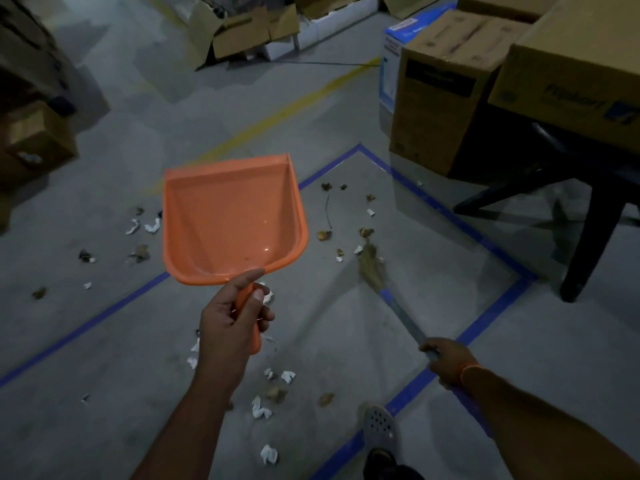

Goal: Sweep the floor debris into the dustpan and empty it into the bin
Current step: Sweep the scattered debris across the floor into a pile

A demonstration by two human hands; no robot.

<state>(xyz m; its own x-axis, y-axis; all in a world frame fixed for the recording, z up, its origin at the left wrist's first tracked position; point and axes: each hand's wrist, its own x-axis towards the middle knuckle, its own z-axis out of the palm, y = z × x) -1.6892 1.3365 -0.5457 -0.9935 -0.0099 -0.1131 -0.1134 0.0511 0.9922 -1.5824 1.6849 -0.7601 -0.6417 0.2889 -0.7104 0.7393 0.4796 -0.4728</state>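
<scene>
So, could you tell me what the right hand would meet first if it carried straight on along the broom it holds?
Probably the floor debris: the right hand points along the broom, whose bristles already sit among leaves and paper scraps. Depth is unclear.

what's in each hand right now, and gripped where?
Left hand grips the orange dustpan by its handle. Right hand grips the broom on its handle.

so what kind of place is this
Probably a warehouse or stockroom: stacked brown cardboard cartons, more opened cardboard boxes along the far side, and blue tape lines plus a yellow line marking a grey concrete floor.
</scene>
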